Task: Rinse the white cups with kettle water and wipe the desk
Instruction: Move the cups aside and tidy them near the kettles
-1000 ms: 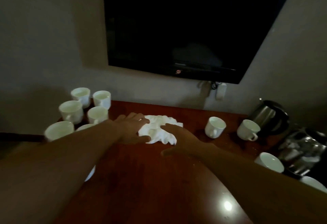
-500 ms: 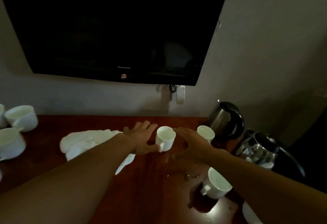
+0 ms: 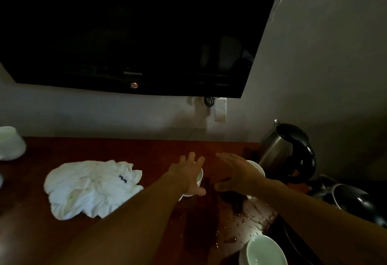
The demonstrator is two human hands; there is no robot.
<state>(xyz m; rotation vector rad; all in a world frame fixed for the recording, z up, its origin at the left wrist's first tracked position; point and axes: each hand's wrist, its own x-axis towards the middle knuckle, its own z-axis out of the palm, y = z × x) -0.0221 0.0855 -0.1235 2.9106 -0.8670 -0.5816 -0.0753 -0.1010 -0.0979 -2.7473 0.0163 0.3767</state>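
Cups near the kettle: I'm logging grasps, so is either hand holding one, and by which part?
Neither clearly. The left hand and right hand lie open over the two cups, hiding any contact.

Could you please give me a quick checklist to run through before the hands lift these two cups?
1. Left hand over its cup, fingers spread: grip cannot tell.
2. Right hand by the second cup: not gripping, not ok.
3. Cloth lies apart from both hands: ok.
4. Water drops on the desk: not ok.
5. Kettle upright behind the cups: ok.
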